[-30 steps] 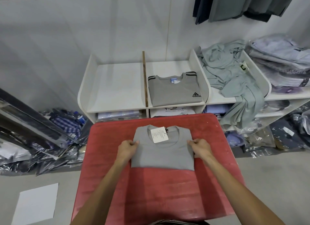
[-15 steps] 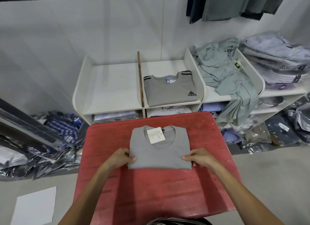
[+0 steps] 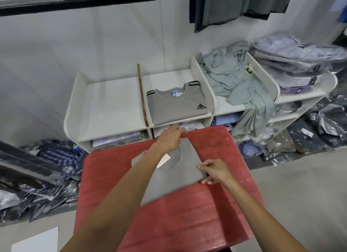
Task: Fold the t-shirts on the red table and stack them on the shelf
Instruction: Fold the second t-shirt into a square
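Room: white wall, clothes hanging up top, bagged shirts on floor both sides.
Table: red table (image 3: 187,219) in front of white shelf (image 3: 110,109).
Shirt: folded grey t-shirt (image 3: 180,176) on table, turned at an angle, paper tag (image 3: 163,161) near collar, partly under L forearm.
L hand: left hand (image 3: 171,137) at far corner of shirt, fingers curled on the cloth, gripping it.
R hand: right hand (image 3: 215,170) at near right edge, thumb + fingers pinching the fold.
Shelf: folded grey adidas shirt (image 3: 177,106) in middle top bay; left bay beside wooden stick (image 3: 142,95); crumpled pale green clothes (image 3: 238,82) in next bay, spilling over edge; stack of bagged shirts (image 3: 293,64) far right.
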